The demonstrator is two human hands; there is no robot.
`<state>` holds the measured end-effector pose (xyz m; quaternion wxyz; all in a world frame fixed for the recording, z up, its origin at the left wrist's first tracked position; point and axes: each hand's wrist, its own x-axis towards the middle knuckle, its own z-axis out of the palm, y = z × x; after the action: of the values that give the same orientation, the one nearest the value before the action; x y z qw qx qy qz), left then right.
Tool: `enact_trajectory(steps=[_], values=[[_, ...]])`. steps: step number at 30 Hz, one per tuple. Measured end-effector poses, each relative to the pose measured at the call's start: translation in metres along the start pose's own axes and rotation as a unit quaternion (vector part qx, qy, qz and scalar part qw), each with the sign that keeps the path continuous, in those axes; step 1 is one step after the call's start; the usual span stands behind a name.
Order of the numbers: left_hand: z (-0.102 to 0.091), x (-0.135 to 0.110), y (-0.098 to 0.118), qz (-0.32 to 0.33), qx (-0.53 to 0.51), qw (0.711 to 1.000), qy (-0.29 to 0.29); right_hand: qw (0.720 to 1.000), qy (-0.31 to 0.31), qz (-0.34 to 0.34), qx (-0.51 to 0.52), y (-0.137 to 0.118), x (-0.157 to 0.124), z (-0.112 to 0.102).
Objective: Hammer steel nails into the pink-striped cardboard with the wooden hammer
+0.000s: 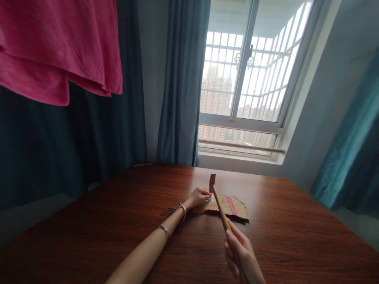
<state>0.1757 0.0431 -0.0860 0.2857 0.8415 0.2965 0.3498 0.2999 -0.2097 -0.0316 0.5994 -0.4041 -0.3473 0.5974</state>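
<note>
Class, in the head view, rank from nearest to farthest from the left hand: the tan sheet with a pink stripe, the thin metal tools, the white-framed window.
1. Tan sheet with a pink stripe: touching the left hand.
2. Thin metal tools: left, beside the wrist.
3. White-framed window: far beyond, at the back.

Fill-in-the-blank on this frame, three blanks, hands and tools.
1. The right hand holds the wooden-handled mallet by its ____.
2. The left hand touches the tan perforated sheet with a ____ stripe.
3. Thin metal tools lie beside the ____ wrist on the brown wooden table.
Missing: handle; pink; left.
</note>
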Motion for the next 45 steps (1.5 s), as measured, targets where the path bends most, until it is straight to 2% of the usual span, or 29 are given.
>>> enact_trajectory(steps=[9, 30, 38, 45], values=[[-0.001, 0.0, 0.005, -0.009, 0.003, 1.0, 0.001, 1.0, 0.023, 0.005, 0.009, 0.002, 0.001, 0.0], [-0.003, -0.002, 0.013, -0.017, 0.001, 1.0, 0.007, 1.0, 0.005, 0.0, -0.007, 0.001, 0.001, -0.002], [-0.003, -0.002, 0.009, 0.001, 0.002, 1.0, 0.003, 1.0, -0.01, -0.002, -0.028, -0.002, -0.001, -0.002], [-0.002, -0.001, 0.007, 0.007, -0.01, 1.0, 0.001, 1.0, 0.008, -0.002, -0.02, -0.002, -0.003, 0.001]])
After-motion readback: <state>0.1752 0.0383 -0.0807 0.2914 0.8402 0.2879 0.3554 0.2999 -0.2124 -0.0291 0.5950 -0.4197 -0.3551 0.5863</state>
